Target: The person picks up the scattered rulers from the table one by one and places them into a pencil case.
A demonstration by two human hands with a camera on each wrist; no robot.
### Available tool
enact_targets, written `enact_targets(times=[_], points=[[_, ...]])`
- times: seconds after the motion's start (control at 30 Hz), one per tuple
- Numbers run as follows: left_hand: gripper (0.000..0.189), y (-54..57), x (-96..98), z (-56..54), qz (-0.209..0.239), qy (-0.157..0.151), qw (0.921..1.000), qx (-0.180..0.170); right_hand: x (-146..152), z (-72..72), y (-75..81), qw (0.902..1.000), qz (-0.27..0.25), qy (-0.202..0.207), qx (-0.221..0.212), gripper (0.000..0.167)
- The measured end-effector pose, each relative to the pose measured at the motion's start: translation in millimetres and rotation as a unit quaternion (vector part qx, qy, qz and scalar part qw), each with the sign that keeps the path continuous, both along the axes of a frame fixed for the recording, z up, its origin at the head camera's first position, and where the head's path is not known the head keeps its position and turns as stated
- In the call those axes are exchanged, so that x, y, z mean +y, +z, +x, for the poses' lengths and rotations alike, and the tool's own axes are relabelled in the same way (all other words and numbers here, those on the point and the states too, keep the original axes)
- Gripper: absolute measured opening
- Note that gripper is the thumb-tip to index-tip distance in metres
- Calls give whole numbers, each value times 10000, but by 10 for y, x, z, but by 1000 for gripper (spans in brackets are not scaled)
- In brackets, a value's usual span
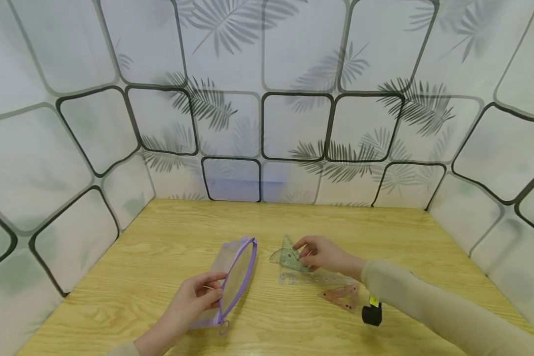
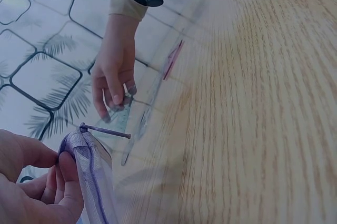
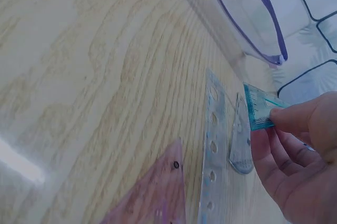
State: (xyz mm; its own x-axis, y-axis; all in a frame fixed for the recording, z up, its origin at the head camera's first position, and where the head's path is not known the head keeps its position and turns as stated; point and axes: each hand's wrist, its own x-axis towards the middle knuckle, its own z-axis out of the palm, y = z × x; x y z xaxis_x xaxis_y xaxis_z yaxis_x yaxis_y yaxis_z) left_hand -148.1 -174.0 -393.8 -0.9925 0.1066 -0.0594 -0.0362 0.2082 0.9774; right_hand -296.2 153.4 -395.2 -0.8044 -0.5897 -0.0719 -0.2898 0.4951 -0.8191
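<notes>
My left hand [image 1: 189, 299] pinches the rim of a translucent pencil pouch [image 1: 224, 257] with purple zip edging, its mouth gaping toward the right. A purple ring pull [image 1: 224, 327] hangs at the pouch's near end. Thumb and fingers of my right hand [image 1: 322, 254] pinch a clear green set square [image 1: 287, 244], held tilted in the right wrist view. Beside that hand lies a clear protractor [image 3: 241, 150], partly overlapped by the set square in the head view. Nearer me are a clear ruler [image 1: 300, 279] with round holes and a pink set square [image 1: 333, 292].
The wooden table [image 1: 160, 237] is bordered by a patterned curtain [image 1: 231, 128] with leaf prints at the back and both sides. A small black device [image 1: 372, 314] with a yellow mark sits at my right sleeve.
</notes>
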Motion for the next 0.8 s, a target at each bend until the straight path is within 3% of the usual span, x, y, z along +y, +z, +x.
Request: enact_targets(times=[0.43, 0.8], points=[[44, 20, 7, 7, -38, 27, 10000, -68, -192, 121, 136, 9982, -213, 58, -552, 37], [44, 23, 22, -10, -53, 67, 10000, 25, -351, 170, 130, 9934, -568, 167, -980, 41]])
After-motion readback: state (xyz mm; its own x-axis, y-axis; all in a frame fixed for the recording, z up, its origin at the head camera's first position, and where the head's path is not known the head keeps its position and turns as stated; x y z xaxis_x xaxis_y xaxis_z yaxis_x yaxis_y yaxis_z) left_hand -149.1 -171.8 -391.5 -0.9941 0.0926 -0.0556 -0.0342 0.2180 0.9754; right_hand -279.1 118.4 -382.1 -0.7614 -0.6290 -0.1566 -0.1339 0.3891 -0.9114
